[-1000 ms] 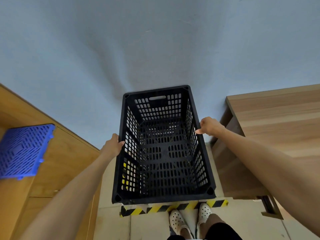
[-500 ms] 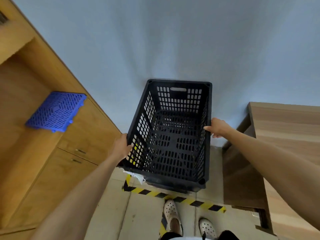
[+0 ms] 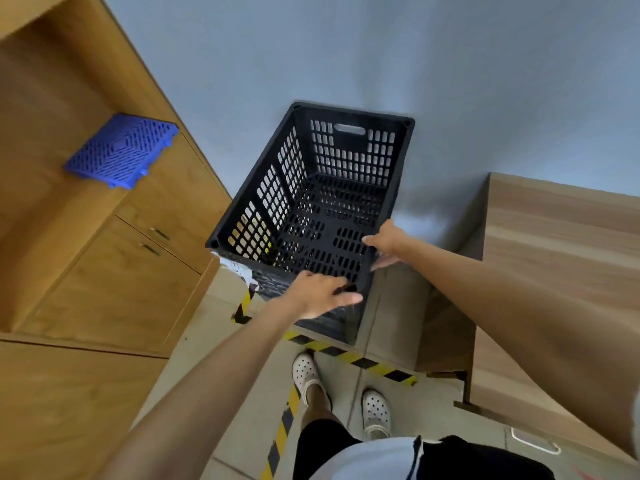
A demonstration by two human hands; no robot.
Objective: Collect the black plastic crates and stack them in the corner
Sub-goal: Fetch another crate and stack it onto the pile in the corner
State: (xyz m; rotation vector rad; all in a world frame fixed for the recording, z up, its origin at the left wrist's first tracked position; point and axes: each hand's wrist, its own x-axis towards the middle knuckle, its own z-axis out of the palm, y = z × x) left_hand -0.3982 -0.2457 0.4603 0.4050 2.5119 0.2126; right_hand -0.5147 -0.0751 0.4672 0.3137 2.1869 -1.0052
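A black plastic crate [image 3: 322, 188] with slotted walls sits on top of another black crate [image 3: 273, 289], of which only a strip with a torn white label shows. The stack stands against the blue-grey wall between a cabinet and a desk. My left hand [image 3: 320, 294] lies across the near rim by the near right corner, fingers spread and straight. My right hand [image 3: 384, 242] is at the right rim, thumb on the inside and straight fingers on the outside, apart.
A wooden cabinet [image 3: 114, 271] with drawers fills the left, with a blue slotted plastic tile [image 3: 121, 150] on its shelf. A wooden desk [image 3: 554, 265] stands close on the right. Yellow-black hazard tape [image 3: 349, 358] marks the floor at my feet.
My left hand has left the crate's left wall and moved to the near rim. My right hand has slid nearer along the right rim and loosened. The view has swung to the right.
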